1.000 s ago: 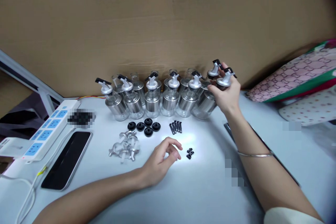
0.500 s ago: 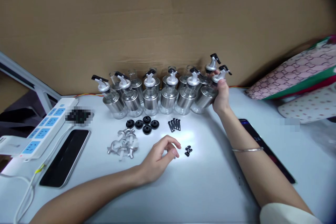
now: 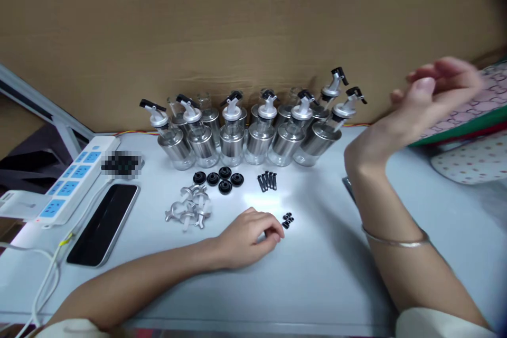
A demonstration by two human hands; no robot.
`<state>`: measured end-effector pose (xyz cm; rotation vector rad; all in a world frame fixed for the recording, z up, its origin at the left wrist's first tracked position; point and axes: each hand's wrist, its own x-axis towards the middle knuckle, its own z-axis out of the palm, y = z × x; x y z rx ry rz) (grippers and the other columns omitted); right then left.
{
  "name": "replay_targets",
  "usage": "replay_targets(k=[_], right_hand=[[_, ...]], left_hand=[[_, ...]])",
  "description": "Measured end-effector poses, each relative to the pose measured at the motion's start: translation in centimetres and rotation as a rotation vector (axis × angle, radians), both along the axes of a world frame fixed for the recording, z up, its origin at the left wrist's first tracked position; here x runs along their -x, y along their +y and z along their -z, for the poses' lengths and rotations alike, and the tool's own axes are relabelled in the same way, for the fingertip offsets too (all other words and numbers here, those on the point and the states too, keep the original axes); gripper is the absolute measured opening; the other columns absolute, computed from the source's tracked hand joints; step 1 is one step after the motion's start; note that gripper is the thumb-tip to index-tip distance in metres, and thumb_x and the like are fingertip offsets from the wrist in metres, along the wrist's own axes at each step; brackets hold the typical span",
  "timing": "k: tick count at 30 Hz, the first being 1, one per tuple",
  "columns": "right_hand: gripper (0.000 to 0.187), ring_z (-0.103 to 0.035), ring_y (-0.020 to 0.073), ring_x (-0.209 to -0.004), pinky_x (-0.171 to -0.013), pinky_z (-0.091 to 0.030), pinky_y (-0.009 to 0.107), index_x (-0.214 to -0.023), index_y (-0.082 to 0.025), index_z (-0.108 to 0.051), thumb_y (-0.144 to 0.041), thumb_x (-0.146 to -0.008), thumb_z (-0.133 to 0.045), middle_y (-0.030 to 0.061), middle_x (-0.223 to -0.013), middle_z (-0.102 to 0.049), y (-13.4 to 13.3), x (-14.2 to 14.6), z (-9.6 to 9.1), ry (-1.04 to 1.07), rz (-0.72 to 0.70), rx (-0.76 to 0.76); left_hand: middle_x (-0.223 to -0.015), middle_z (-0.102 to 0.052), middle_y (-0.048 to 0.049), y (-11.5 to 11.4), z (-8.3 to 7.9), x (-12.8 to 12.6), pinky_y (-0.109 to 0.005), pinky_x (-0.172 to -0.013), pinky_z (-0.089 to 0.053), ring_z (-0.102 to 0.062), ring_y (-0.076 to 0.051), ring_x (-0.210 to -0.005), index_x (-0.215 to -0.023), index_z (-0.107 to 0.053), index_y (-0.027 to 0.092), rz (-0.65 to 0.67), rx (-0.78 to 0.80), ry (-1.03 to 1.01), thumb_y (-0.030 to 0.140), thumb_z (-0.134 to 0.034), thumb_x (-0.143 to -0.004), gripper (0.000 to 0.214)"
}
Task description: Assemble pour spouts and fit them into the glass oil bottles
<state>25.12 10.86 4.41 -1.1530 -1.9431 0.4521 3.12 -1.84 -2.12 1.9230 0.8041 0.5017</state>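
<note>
Right hand has left the end bottle and risen to the right; left hand lies beside the small black pieces

Nearest is the left hand, low on the table, its fingers loosely curled with a narrow gap to the thumb and nothing seen in it. The small black pieces lie just off its index fingertip, to the right and slightly beyond; whether they touch cannot be told. The left hand is clearly the nearer one to this cluster.

A little farther, to the left, silver spouts lie in a loose heap. Beyond the left hand sit the black levers, side by side, their long axes running away from the person toward the bottles, and left of them the round black stoppers.

Farther back stands the front row of bottles, running left to right, with the end bottle at its right end. The right hand hangs in the air right of that bottle, well apart from it, fingers bent; blur hides whether it holds anything. Behind everything rises the cardboard.
</note>
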Motion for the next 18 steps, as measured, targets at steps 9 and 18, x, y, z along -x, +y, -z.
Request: replay_targets(k=[9,18], right_hand=[[0.017,-0.065,0.0165,-0.074,-0.070,-0.050,0.029,-0.101,-0.020,-0.067,-0.019,-0.089,-0.054,0.0038,-0.084,-0.070,-5.0,6.6,-1.2,-0.248,-0.296,0.003],[0.025,-0.066,0.0236,-0.092,-0.079,-0.050,0.034,-0.109,-0.014,-0.065,-0.011,-0.084,-0.062,0.0121,-0.108,-0.066,-4.8,9.4,2.8,-0.566,-0.329,0.220]], left_hand=[[-0.091,-0.074,-0.0044,0.0,0.3,0.0,-0.031,-0.087,-0.043,-0.066,-0.018,-0.085,-0.087,-0.061,0.018,0.101,-0.178,0.102,0.014,-0.045,-0.087,0.016],[-0.088,-0.073,-0.0027,-0.1,0.4,-0.1,-0.031,-0.086,-0.043,-0.066,-0.017,-0.084,-0.087,-0.061,0.018,0.060,-0.127,0.076,0.013,-0.046,-0.087,0.015]])
